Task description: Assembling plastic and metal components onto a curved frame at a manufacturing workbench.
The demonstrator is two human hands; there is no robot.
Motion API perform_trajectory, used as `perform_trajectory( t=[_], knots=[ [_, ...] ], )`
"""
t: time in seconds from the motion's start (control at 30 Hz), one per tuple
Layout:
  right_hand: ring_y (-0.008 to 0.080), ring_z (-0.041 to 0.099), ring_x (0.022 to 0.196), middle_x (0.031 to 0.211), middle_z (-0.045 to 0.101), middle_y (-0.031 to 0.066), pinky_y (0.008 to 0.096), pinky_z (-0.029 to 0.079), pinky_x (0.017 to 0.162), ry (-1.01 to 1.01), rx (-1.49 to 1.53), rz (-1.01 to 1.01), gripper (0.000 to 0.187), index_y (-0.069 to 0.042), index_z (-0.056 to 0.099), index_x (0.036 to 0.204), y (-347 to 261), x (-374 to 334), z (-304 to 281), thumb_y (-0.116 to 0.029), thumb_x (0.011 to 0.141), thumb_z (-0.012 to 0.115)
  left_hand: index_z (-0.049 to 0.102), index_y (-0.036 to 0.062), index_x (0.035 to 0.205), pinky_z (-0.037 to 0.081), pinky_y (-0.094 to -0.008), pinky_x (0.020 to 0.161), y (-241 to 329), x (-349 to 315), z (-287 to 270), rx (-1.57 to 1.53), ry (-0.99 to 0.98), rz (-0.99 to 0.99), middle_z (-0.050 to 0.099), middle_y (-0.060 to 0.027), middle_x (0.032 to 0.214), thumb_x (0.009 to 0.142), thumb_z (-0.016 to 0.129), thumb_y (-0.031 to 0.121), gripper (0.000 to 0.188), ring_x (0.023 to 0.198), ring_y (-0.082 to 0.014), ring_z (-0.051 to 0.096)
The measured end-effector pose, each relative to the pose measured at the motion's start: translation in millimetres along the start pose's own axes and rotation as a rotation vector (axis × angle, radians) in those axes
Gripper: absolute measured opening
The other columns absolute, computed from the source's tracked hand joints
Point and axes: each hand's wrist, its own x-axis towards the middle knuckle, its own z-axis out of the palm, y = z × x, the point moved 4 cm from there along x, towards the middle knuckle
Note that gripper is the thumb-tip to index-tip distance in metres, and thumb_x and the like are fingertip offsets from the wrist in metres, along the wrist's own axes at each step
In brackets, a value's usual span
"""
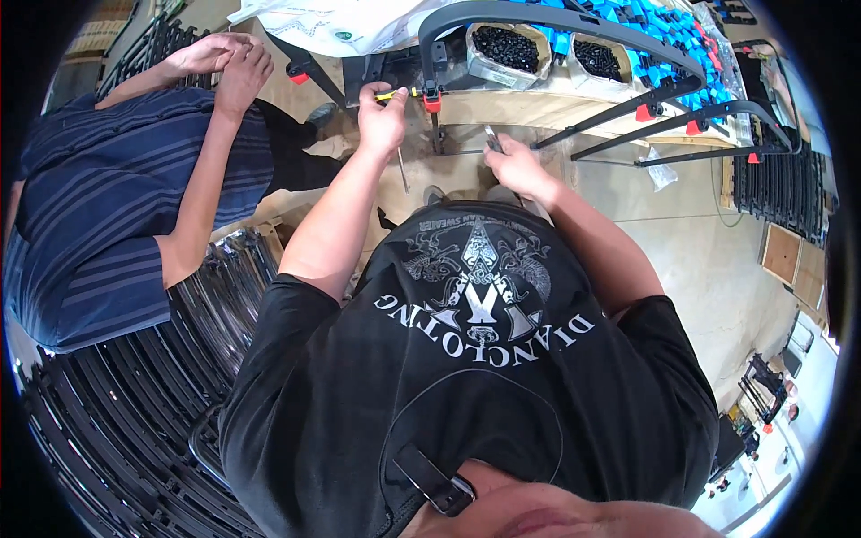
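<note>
My left hand is closed round a small yellow-and-black tool. It points at a red clip on a leg of a black tubular frame, and whether the two touch I cannot tell. A thin metal rod shows below that hand; whether it belongs to the tool is unclear. To the right, apart from the frame, my right hand grips a short dark tool with a silvery tip. The fingers hide most of it, so its kind does not show.
Two open boxes of small black parts stand beyond the frame, beside a heap of blue pieces. At left, a co-worker in a striped shirt holds both hands together. Stacked black tubes lie lower left; more frame legs reach right.
</note>
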Motion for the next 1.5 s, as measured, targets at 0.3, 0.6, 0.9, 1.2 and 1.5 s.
perform_trajectory(
  t=[0.3,0.6,0.9,1.2,1.5],
  knots=[
    [0.0437,0.062,0.115,0.119,0.063,0.0323,0.0475,0.049,0.099,0.114,-0.353,-0.118,0.040,0.008,0.049,0.124,-104,61,33,-0.018,0.094,0.054,0.062,0.0049,0.103,0.041,-0.0273,0.057,12,1,7,-0.011,-0.003,-0.240,0.060,-0.0006,0.078,0.094,0.070,0.016,0.016,0.065,-0.0080,0.050],
    [0.0262,0.066,0.062,0.077,0.061,0.0100,0.0421,0.053,0.047,-0.366,0.600,0.348,0.015,-0.001,0.061,0.094,-128,51,27,-0.015,0.093,0.057,0.061,0.0062,0.097,0.040,-0.0278,0.055,16,-4,8,-0.050,0.055,-0.187,0.058,0.0011,0.077,0.088,0.080,0.020,0.025,0.064,-0.0080,0.047],
    [0.0303,0.071,0.078,0.085,0.067,0.0142,0.0494,0.057,0.063,-0.401,0.639,0.412,0.024,0.004,0.059,0.110,-121,57,28,-0.016,0.095,0.054,0.059,0.0074,0.095,0.039,-0.0268,0.054,16,-1,11,-0.088,0.064,-0.262,0.059,0.0002,0.077,0.089,0.079,0.020,0.024,0.064,-0.0075,0.047],
    [0.0287,0.070,0.068,0.086,0.068,0.0160,0.0433,0.055,0.052,-0.404,0.533,0.329,0.021,0.003,0.059,0.098,-114,61,28,-0.018,0.093,0.058,0.060,0.0086,0.094,0.038,-0.0257,0.052,7,3,8,-0.137,0.032,-0.279,0.060,0.0012,0.076,0.091,0.077,0.019,0.021,0.062,-0.0064,0.047],
    [0.0310,0.072,0.078,0.098,0.072,0.0210,0.0461,0.057,0.068,-0.379,0.557,0.385,0.031,0.003,0.061,0.114,-101,55,35,-0.022,0.097,0.054,0.055,0.0109,0.097,0.026,-0.0248,0.038,23,-3,15,-0.178,-0.023,-0.326,0.052,0.0026,0.068,0.094,0.075,0.021,0.022,0.044,-0.0056,0.038]
  ],
)
